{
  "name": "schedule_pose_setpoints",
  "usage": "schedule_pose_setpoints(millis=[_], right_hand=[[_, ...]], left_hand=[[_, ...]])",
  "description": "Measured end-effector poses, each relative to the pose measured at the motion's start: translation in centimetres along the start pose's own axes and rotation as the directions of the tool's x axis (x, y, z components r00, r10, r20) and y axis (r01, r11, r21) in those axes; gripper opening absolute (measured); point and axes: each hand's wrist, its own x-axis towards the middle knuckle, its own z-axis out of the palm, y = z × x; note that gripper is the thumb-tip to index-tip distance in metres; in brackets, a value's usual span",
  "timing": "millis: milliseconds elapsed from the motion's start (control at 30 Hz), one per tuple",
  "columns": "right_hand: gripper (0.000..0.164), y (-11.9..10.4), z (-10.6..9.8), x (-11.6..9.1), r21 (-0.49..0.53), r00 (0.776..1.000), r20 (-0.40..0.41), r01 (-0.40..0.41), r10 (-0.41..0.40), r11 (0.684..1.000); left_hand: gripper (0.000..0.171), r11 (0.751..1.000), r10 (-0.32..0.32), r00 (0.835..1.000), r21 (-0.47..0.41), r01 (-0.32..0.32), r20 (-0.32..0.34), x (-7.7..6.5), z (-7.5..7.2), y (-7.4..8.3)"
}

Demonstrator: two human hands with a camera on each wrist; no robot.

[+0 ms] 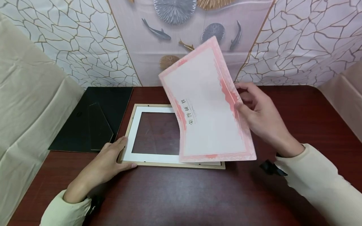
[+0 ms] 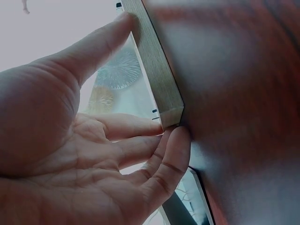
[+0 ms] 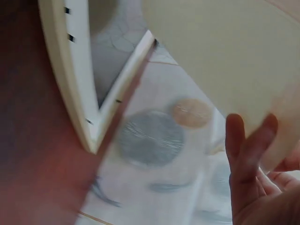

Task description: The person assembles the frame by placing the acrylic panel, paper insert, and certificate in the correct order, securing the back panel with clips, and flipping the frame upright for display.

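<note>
Aslant, pink-bordered certificate (image 1: 207,103) — long edge in right grip (image 1: 261,114), frame (image 1: 169,164) below

One frame (image 1: 169,164); one desk (image 1: 181,194) beneath it. Over the frame's right: one sheet (image 1: 209,106). Left of frame: one backboard (image 1: 80,122).

Dark red-brown table (image 1: 169,197), backed by a patterned backdrop (image 1: 294,40) and flanked by pale cloth.

White side sections of the backdrop are crossed by gold-brown crackle lines; between them, a pinkish-grey central panel (image 1: 147,62) is edged with thin gold lines and decorated with grey fish (image 1: 156,31), a gold fish (image 1: 185,45) and ribbed round discs (image 1: 175,11) in grey and tan. At left, a creased cream cloth (image 1: 31,88) is seen; at right, a beige cloth (image 1: 346,94) is partly shown. The table's far right corner is rounded; diffuse light is reflected off its surface.
</note>
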Motion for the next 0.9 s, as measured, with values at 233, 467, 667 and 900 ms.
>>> schedule_pose_setpoints(millis=[233,467,667,900], right_hand=[[0.023,-2.9,0.1,-0.1,-0.165,0.946,-0.170,0.249,-0.276,0.954],[0.019,-5.1,1.8,0.2,-0.413,0.743,-0.176,0.539,-0.645,0.734],[0.023,-6.5,3.7,0.4,-0.604,0.493,-0.107,0.658,-0.864,0.450],[0.024,-4.8,7.5,0.3,-0.739,0.336,0.097,0.655,-0.937,0.159]], left_hand=[[0.097,1.000,0.006,1.000,-0.003,-0.006,-0.007,0.0,0.0,0.1],[0.095,1.000,0.011,1.000,-0.008,-0.011,-0.013,-0.1,0.0,0.0],[0.094,1.000,0.020,1.000,-0.004,-0.020,-0.021,0.0,0.1,-0.1],[0.094,0.999,0.045,0.998,0.001,-0.045,-0.042,0.0,0.2,-0.1]])
